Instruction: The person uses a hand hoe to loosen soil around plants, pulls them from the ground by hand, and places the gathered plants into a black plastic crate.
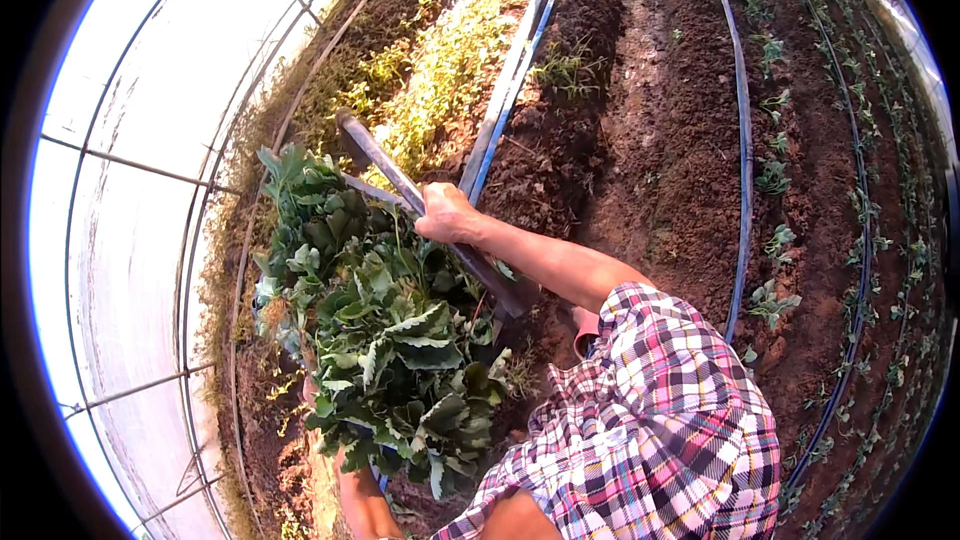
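Observation:
My right hand (448, 214) is closed around the thick shaft of a long-handled tool (382, 157), which slants across the far side of a big bundle of leafy green plants (401, 349). The tool's lower end is partly hidden near the soil. Toothed leaves crowd the bundle, and pale roots (276, 313) stick out on its left. My left forearm (364, 499) reaches under and around the bundle from below. Only a little of my left hand (309, 391) shows at the bundle's left edge, holding it; the leaves cover the rest.
Blue-edged irrigation hoses (742, 142) run along ridges of brown soil (682, 127). Young plants (772, 305) stand in rows at the right. Sunlit weeds (442, 67) grow beyond the tool. A framed plastic greenhouse wall (142, 225) curves along the left.

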